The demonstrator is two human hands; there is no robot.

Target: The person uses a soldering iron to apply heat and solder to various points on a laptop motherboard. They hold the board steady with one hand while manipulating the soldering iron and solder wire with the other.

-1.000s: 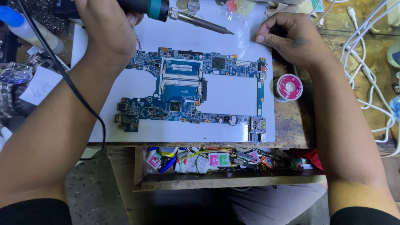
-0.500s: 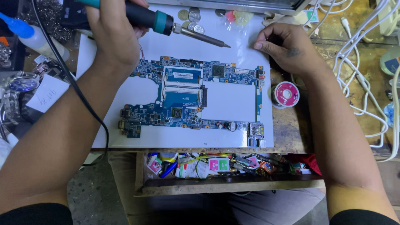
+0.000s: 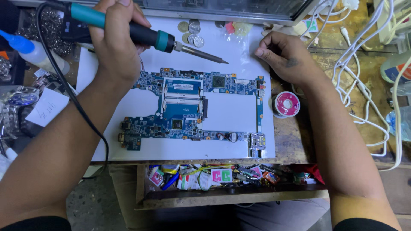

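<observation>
A blue laptop circuit board (image 3: 188, 107) lies flat on a white sheet (image 3: 222, 152) on the workbench. My left hand (image 3: 114, 42) grips a soldering iron (image 3: 162, 40) with a black and teal handle; its metal tip hovers above the board's far edge, pointing right. My right hand (image 3: 284, 53) rests on the sheet's far right corner, fingers curled, pinching something too small to make out. A pink solder spool (image 3: 286, 104) sits just right of the board.
Several coins (image 3: 192, 33) lie at the sheet's far edge. An open drawer (image 3: 227, 177) of small parts is below the bench front. White cables (image 3: 364, 85) run along the right. A squeeze bottle (image 3: 34, 53) with a blue cap is at far left.
The view has shifted so the board sits lower in the picture. The iron tip has come a little closer to the board's far edge. My right hand stays at the sheet's corner.
</observation>
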